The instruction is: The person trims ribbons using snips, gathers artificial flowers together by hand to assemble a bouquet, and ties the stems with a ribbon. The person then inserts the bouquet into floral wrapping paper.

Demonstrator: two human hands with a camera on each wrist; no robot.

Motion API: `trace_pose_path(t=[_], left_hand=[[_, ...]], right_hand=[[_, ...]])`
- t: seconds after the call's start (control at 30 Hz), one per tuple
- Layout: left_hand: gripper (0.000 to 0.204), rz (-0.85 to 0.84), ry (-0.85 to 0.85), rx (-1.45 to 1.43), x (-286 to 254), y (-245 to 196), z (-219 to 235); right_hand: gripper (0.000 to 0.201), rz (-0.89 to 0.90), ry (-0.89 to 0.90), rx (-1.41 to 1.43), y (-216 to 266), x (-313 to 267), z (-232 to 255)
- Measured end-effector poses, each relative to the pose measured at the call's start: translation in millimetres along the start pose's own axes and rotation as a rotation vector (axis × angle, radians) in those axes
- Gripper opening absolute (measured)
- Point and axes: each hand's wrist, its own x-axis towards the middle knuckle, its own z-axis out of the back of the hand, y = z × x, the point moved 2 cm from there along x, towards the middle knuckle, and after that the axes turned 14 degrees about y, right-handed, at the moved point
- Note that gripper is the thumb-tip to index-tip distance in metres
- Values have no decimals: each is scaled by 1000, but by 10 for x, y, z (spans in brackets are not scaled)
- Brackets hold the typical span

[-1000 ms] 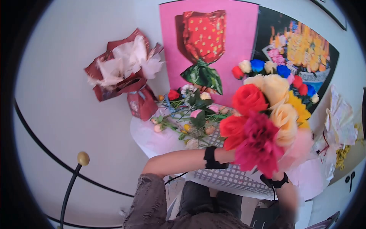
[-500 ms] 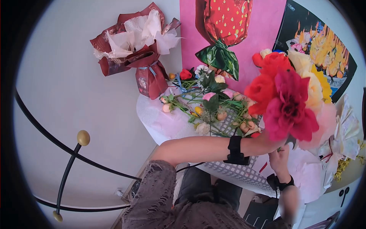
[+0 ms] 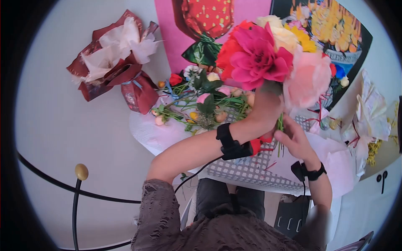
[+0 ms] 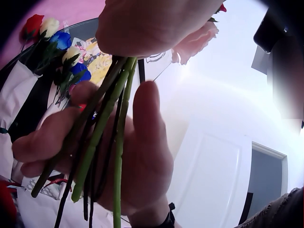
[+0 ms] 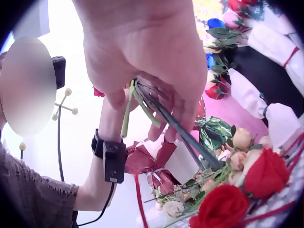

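In the head view, my left hand [image 3: 268, 109] grips the bouquet just under its flower heads, a magenta bloom [image 3: 261, 60] in front and a pale pink one [image 3: 307, 77] beside it. Green and dark stems [image 4: 102, 126] hang down from the left hand [image 4: 156, 26] in the left wrist view. Below it, my right hand [image 4: 145, 161] stands with palm and thumb spread behind the stems. The right wrist view shows the right hand [image 5: 147, 52] with loosely bent fingers around the stems, not closed on them; the left hand is mostly hidden there.
Loose flowers [image 3: 205, 98] lie on the table's left part. Behind them stands an empty dark red wrapper [image 3: 138, 90]. Red roses [image 5: 221, 206] lie below the hands. A pale wrapped bundle [image 3: 370, 113] is at the right. Two pictures, one pink [image 3: 165, 25], stand behind.
The head view has shifted. Both hands and the bouquet are further left than half a second ago. My right hand's fingers have spread at the stems.
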Motion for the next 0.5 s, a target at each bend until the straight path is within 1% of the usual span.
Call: trace_pose_path(t=[0.03,0.07,0.1,0.13,0.17,0.2,0.23,0.27,0.3,0.33,0.37,0.4,0.43,0.47,0.5], left_hand=[[21,238,73,-250,19,18,-10],[13,170,-52,-492,87,209,-81],[13,171,-46,-494,123,263,-151],[8,52,-94,-731,148,134,-144],[5,-70,-146,-965,164,40,-132],[5,-69,-148,-964,178,3,-128],[7,-31,-166,-973,189,-6,-129],[10,7,-184,-982,200,-15,-128],[10,9,-187,-981,215,-33,-126],[10,49,-175,-1005,230,-40,-133],[10,92,-162,-1028,237,-40,-134],[10,98,-163,-1027,237,-40,-126],[9,51,-70,-983,248,-67,-124],[8,4,23,-939,263,-94,-121],[8,9,23,-941,274,-92,-91]], right_hand=[[18,-7,-13,-1,9,17,49],[18,-86,48,33,0,34,78],[18,-162,111,68,-13,40,78],[19,-123,89,15,-26,60,50],[19,-122,88,17,-51,54,33],[20,-158,40,100,-88,38,20],[21,-196,-6,185,-131,25,5],[21,-197,-4,187,-171,26,-15],[22,-158,-39,262,-213,34,-25],[24,-117,-73,337,-258,45,-30],[24,-118,-71,342,-314,52,-27],[28,-108,-103,312,-369,53,-7],[32,-99,-135,281,-410,54,6],[32,-101,-136,285,-443,63,-4],[33,-102,-192,238,-469,70,-8]])
